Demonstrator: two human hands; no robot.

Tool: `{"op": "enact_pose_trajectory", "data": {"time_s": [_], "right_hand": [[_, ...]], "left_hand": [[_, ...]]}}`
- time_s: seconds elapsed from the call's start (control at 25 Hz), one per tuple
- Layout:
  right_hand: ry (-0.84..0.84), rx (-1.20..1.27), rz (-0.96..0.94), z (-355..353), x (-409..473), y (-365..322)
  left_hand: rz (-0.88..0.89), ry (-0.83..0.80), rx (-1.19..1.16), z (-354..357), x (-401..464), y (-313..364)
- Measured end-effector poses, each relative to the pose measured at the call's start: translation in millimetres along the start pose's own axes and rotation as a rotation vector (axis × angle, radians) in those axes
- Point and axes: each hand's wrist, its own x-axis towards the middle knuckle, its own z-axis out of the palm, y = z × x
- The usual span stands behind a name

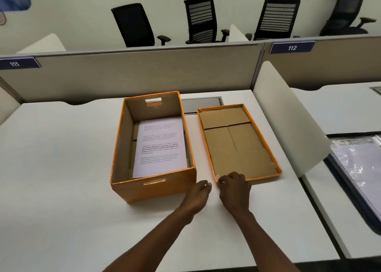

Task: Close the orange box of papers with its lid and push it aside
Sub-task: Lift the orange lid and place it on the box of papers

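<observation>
The orange box (156,189) stands open in the middle of the white desk, with printed white papers (160,146) lying inside it. Its lid (237,143) rests upside down just to the right, brown cardboard inside facing up and the orange rim around it. My right hand (234,189) sits at the lid's near left corner, fingers curled over the rim. My left hand (199,193) hovers above the desk between the box and the lid, fingers loosely bent and holding nothing.
A white divider panel (288,123) rises right of the lid, with plastic-wrapped sheets (358,166) on the neighbouring desk beyond. A grey cable hatch (202,104) lies behind the lid. A beige partition (144,73) closes the desk's back; office chairs stand behind it.
</observation>
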Motion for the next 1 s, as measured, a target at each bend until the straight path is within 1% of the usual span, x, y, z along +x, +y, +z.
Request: {"op": "enact_pose_trajectory", "data": {"time_s": [0.04,0.08,0.12,0.2,0.28,0.36,0.44,0.52,0.6,0.68,0.8,0.92,1.0], "right_hand": [[0.019,0.034,-0.013,0,-7,3],[0.04,0.074,-0.027,0,-14,6],[0.057,0.11,-0.043,-1,-21,9],[0.056,0.134,-0.072,-4,-32,14],[0.0,0.169,-0.069,-15,-36,18],[-0.035,0.334,-0.022,-32,-28,21],[-0.004,0.513,0.002,-52,-12,23],[0.045,0.548,-0.018,-69,7,17],[0.099,0.517,-0.043,-81,27,3],[0.156,0.448,-0.046,-90,49,-15],[0.178,0.235,-0.093,-100,73,-45],[0.171,0.023,-0.161,-103,79,-64],[0.29,0.034,-0.189,-110,77,-68]], "left_hand": [[-0.119,-0.033,-0.155,2,7,6],[-0.189,-0.039,-0.267,3,14,10],[-0.217,-0.029,-0.315,4,20,13],[-0.205,-0.037,-0.292,9,30,16],[-0.177,-0.032,-0.205,15,36,14],[-0.161,-0.022,-0.212,20,38,9],[-0.125,-0.058,-0.277,22,34,9],[-0.028,-0.065,-0.28,25,28,13],[0.084,-0.051,-0.222,30,20,23],[0.149,-0.025,-0.205,37,10,36],[0.198,0.026,-0.203,44,-6,51],[0.281,0.094,-0.077,47,-19,59],[0.381,0.151,0.032,43,-25,64]]}}
